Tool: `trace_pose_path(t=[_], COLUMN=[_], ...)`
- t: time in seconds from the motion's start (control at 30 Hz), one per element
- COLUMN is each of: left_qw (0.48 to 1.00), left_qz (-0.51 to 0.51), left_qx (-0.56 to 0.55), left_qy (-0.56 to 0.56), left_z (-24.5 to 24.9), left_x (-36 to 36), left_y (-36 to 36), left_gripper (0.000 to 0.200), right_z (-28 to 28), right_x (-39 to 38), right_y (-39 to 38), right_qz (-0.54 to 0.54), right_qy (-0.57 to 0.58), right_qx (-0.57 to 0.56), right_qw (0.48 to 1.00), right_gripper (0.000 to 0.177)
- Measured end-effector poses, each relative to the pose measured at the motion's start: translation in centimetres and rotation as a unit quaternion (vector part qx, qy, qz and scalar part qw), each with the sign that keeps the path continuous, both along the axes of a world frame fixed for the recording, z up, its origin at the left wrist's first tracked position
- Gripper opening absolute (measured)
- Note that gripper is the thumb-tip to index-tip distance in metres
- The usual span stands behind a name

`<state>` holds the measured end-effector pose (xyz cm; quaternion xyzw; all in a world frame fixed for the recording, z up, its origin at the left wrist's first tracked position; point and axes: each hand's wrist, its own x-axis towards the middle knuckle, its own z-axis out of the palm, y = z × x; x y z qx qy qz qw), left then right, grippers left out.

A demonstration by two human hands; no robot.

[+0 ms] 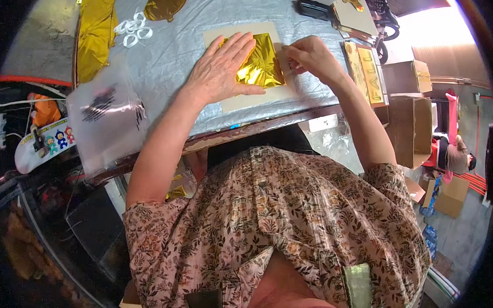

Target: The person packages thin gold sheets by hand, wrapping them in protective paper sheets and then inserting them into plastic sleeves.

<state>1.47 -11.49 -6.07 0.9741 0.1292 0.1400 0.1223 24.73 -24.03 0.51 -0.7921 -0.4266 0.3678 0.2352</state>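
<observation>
A folded piece of shiny gold foil (262,62) lies on a beige sheet of card (234,103) near the table's front edge. My left hand (219,69) rests flat over the foil's left part, fingers stretched out and thumb along its lower edge. Just right of the foil, my right hand (309,58) is closed, its fingertips pinched together above the card's right side. Whatever may be in that pinch is hidden. Creases run across the bare part of the foil.
Silvery sheeting (177,48) covers the table. White ribbon loops (134,29), gold foil film (98,35) and clear plastic bags (106,114) lie to the left. A black object (312,9), a framed gold-lettered panel (369,74) and cardboard boxes (407,127) are at the right. Farther right is another person (453,154).
</observation>
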Motion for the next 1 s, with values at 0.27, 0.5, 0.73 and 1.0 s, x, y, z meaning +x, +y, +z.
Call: trace_pose_path(t=[0.27,0.5,0.73,1.0], left_qw=[1.000,0.997,0.869,0.623], left_qz=[0.000,-0.016,0.152,0.121], left_qx=[-0.021,-0.065,-0.393,-0.757], left_qy=[0.000,-0.038,-0.261,-0.158], left_z=[0.2,1.0,3.5,5.4], left_x=[-0.1,-0.2,-1.5,-2.5], left_y=[0.1,0.2,-0.1,-0.7], left_gripper=[0.118,0.122,0.113,0.081], right_z=[-1.8,-4.8,-2.1,-1.8], right_x=[0.1,0.5,-1.7,-1.4], right_y=[0.2,-0.9,-3.1,-6.1], right_qz=[-0.083,-0.087,-0.133,-0.092], right_qy=[0.271,0.317,0.386,0.276], right_qx=[0.002,0.042,0.104,0.156], right_qw=[0.959,0.944,0.907,0.944], right_gripper=[0.028,0.021,0.024,0.024])
